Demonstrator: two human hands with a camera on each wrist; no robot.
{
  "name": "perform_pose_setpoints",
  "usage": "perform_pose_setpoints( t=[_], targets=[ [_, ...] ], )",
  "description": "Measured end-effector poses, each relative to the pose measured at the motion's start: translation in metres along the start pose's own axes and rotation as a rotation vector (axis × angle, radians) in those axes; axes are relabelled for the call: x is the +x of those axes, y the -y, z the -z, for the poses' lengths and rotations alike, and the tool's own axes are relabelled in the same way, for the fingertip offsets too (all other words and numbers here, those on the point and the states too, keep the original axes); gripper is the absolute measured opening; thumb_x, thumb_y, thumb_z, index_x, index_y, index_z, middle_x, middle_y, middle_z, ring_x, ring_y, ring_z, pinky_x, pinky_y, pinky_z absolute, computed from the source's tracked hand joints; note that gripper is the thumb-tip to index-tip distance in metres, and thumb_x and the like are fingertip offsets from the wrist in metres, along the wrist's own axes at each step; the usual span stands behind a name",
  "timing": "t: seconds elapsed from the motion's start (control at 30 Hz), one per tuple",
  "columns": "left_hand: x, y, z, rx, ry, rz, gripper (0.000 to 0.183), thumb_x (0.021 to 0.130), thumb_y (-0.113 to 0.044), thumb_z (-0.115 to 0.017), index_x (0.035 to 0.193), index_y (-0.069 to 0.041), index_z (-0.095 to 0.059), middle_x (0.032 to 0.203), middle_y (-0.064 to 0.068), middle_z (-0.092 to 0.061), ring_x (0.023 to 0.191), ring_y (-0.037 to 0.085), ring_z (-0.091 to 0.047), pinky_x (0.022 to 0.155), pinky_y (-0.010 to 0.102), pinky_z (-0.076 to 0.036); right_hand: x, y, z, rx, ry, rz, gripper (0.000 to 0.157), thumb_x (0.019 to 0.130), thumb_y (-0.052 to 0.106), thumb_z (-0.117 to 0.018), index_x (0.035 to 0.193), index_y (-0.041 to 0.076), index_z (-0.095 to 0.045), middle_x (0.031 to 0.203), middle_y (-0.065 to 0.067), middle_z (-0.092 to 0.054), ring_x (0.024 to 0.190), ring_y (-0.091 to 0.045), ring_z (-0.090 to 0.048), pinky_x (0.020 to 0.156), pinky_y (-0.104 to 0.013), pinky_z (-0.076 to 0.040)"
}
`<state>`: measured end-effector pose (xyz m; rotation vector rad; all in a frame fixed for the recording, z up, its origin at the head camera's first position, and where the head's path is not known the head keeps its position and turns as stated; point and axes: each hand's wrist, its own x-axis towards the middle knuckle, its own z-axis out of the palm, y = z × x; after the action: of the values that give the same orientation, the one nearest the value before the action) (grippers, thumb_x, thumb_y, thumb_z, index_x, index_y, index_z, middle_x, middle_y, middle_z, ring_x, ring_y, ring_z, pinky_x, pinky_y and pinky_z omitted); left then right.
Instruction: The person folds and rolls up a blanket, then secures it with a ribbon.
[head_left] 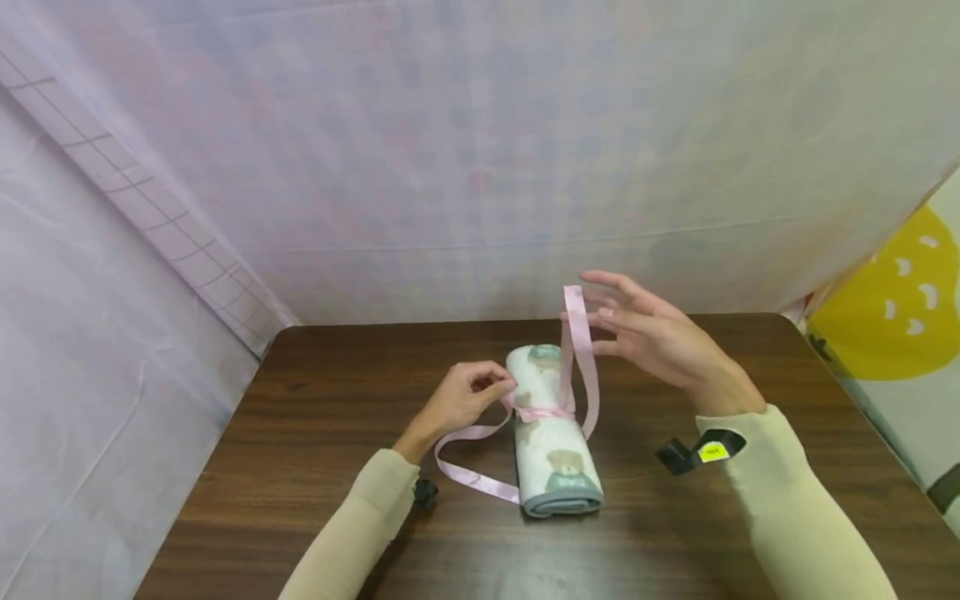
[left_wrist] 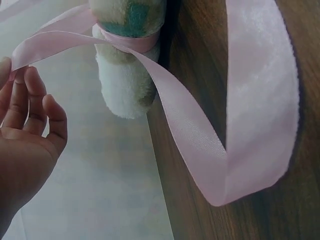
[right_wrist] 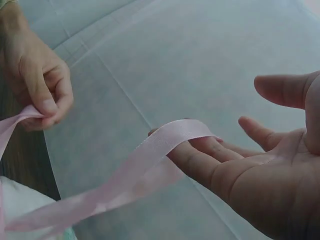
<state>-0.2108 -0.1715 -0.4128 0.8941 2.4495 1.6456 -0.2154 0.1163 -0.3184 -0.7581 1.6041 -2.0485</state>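
A rolled fleece blanket point(head_left: 551, 462) with bear prints and a grey edge lies on the table, a pink ribbon point(head_left: 545, 413) round its middle. Thumb and fingertips of my left hand point(head_left: 461, 400) pinch the ribbon just left of the roll. From there a loose ribbon length point(left_wrist: 185, 120) curves down over the tabletop. My right hand point(head_left: 660, 337) is raised right of the roll, fingers extended. In the right wrist view, another ribbon length point(right_wrist: 150, 155) drapes over the fingers of the right hand point(right_wrist: 260, 165), while the thumb stands apart from it.
The dark wooden table point(head_left: 300, 467) ends in front of a pale curtain point(head_left: 480, 167). Another white sheet point(head_left: 90, 400) hangs along the left side. On the right is a panel with a yellow print point(head_left: 892, 308). Black wrist cameras point(head_left: 678, 457) sit at the sleeves.
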Motion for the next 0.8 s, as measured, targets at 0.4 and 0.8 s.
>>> perform_pose_setpoints(
  t=[0.4, 0.8],
  targets=[
    [-0.001, -0.008, 0.003, -0.022, 0.001, -0.018, 0.013, 0.095, -0.005, -0.064, 0.097, 0.006, -0.071, 0.083, 0.018, -0.069, 0.068, 0.0, -0.055, 0.063, 0.019, -0.046, 0.046, -0.013, -0.023, 0.048, -0.112, -0.09, 0.066, 0.103, 0.003, -0.037, 0.16, 0.017, -0.005, 0.166, -0.011, 0.007, 0.149, -0.04, -0.01, 0.113, -0.066, -0.02],
    [0.006, 0.025, -0.003, -0.019, 0.008, 0.003, 0.018, 0.096, -0.012, -0.065, 0.102, 0.004, -0.072, 0.087, 0.015, -0.071, 0.07, 0.002, -0.058, 0.065, 0.02, -0.048, 0.089, -0.047, -0.031, 0.133, -0.159, -0.137, 0.066, 0.107, 0.013, -0.032, 0.16, 0.019, 0.005, 0.166, -0.011, 0.012, 0.151, -0.037, -0.002, 0.113, -0.067, -0.018]
  ],
)
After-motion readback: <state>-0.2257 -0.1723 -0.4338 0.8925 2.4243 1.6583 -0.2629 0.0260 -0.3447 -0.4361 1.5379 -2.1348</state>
